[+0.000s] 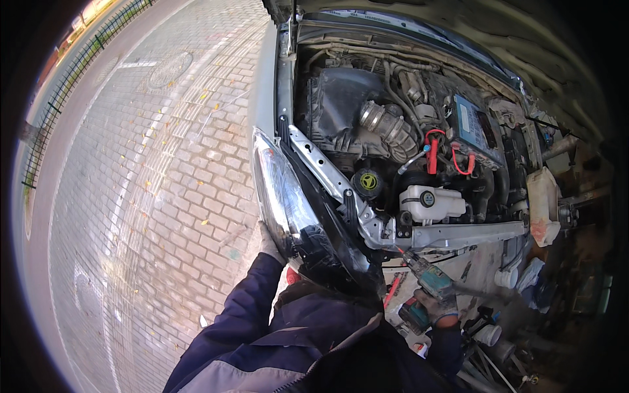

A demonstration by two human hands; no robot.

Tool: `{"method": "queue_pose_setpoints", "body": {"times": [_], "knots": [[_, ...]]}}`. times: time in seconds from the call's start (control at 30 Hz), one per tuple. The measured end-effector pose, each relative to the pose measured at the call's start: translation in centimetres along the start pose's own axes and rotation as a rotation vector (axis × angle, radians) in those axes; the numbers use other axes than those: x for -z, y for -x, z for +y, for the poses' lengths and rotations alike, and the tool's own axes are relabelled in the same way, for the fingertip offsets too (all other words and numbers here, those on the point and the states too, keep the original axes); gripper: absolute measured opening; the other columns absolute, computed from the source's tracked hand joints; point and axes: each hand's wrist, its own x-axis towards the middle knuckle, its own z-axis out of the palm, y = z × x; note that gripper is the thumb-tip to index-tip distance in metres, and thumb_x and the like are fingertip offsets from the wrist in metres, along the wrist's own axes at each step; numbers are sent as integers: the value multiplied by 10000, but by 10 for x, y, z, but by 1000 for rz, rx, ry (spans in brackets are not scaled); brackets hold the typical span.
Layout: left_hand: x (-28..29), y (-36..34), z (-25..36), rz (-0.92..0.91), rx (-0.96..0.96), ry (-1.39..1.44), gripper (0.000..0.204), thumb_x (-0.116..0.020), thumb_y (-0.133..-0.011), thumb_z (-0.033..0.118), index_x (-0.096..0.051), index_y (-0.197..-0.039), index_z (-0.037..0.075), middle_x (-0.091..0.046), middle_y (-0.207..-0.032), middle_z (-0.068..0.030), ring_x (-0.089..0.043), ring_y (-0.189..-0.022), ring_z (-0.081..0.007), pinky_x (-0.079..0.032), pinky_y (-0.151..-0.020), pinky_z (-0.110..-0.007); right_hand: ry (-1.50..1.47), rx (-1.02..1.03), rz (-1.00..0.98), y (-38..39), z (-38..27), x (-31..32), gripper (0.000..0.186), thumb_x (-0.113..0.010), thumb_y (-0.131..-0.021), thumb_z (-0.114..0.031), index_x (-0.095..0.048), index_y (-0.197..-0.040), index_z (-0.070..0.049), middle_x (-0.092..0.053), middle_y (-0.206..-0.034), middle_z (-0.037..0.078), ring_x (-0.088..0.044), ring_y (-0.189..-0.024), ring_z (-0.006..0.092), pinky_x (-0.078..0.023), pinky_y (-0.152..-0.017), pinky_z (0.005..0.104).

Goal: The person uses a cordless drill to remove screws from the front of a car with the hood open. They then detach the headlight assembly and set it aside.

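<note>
A large clear and black headlight point(288, 200) sits at the car's front corner, its near end close to my body. My gloved left hand point(270, 243) holds it by the outer edge, with some of the fingers hidden. My gloved right hand point(438, 306) is wrapped round the grip of a green and black cordless drill point(434, 280). The drill's red-tipped bit points up and left toward the grey metal front crossmember point(445, 234), near its left end. I cannot tell whether the tip touches a fastener there.
The engine bay holds a black air filter box point(344, 98), a white fluid tank point(429, 203), a black cap point(368, 182), and a blue-faced box point(475, 128) with red clamps point(432, 157). Stained white container point(542, 206) stands right. Tools and buckets point(488, 334) clutter the lower right.
</note>
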Motion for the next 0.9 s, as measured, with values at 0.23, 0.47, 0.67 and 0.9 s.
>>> {"method": "queue_pose_setpoints", "body": {"times": [0.23, 0.47, 0.67, 0.9], "knots": [[-12, 9, 0, 79, -49, -96, 938, -396, -938, 928, -567, -1484, 184, -700, -1135, -56, -711, -891, -244, -639, -750, -410, 63, 94, -54, 0, 24, -10, 277, -715, -940, -362, -754, -1105, -143, -754, -1057, 78, -717, -1022, 298, -558, -911, 433], [-5, 8, -1, 11, -83, -137, 976, -402, -948, 915, -465, -1611, 202, -627, -1445, -66, -653, -1222, -284, -585, -1011, -481, 117, 262, -91, 8, -4, -14, 343, -734, -875, -400, -741, -1187, -257, -694, -1293, 52, -670, -1213, 331, -553, -1002, 472], [7, -5, -4, -18, -63, -86, 1025, -400, -913, 949, -478, -1589, 182, -612, -1483, -92, -602, -1324, -347, -515, -1111, -544, 244, 292, -35, 18, -7, -19, 415, -769, -877, -433, -754, -1194, -166, -752, -1224, 103, -703, -1155, 316, -551, -1017, 429], [-2, 4, -6, -33, -42, -84, 1085, -431, -833, 1012, -661, -1386, 108, -738, -1252, -97, -697, -1126, -314, -551, -1044, -488, 89, -42, -58, 14, 21, -33, 451, -766, -916, -463, -752, -1202, -114, -766, -1189, 131, -712, -1122, 323, -550, -1017, 413]]}}
